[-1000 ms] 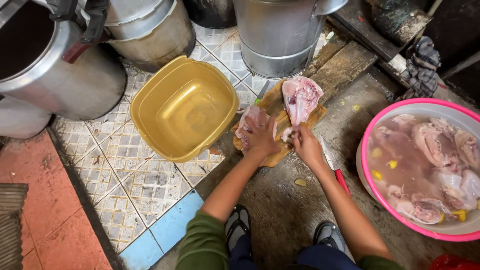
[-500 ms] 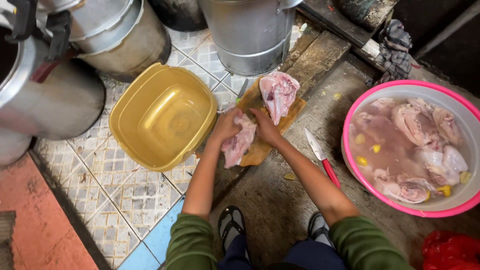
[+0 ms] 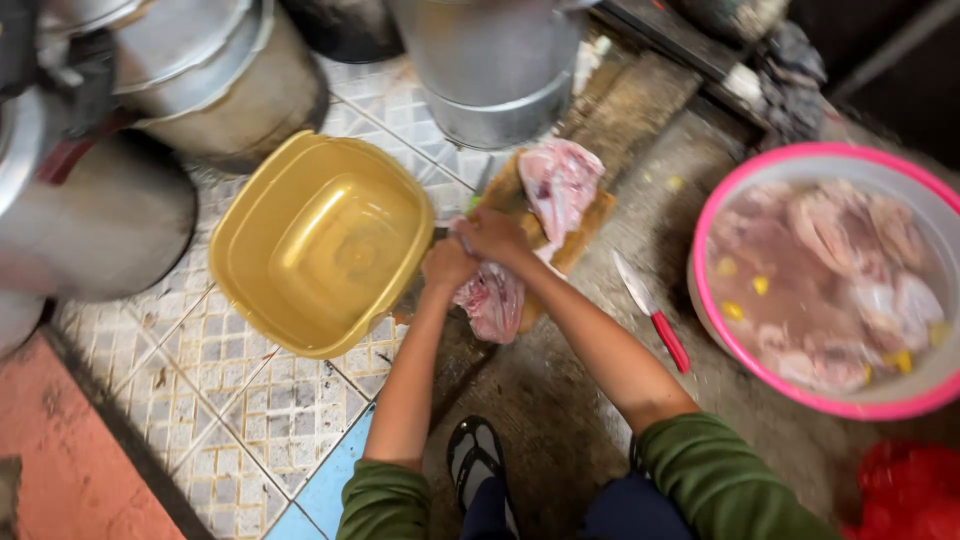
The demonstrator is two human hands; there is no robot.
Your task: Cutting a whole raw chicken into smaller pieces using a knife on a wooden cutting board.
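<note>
left hand: the left hand (image 3: 447, 268) is closing around the upper end of a piece of raw chicken (image 3: 492, 300); fingers are curling onto the pale meat
right hand: the right hand (image 3: 497, 238) is gripping the same piece just beside the left one; both hands are touching each other
raw chicken: it is hanging down over the near edge of the wooden cutting board (image 3: 585, 225); a second, larger chicken portion (image 3: 560, 182) is lying on the board's far part
yellow basin: the yellow basin (image 3: 320, 242) is sitting on the tiled floor (image 3: 250, 400), just left of the hands
knife: a red-handled knife (image 3: 652, 310) is lying on the ground right of the board, apart from both hands
pink tub: the pink-rimmed tub (image 3: 730, 330) is holding more chicken pieces in cloudy water
behind: metal pots (image 3: 490, 70) are standing along the far side
</note>
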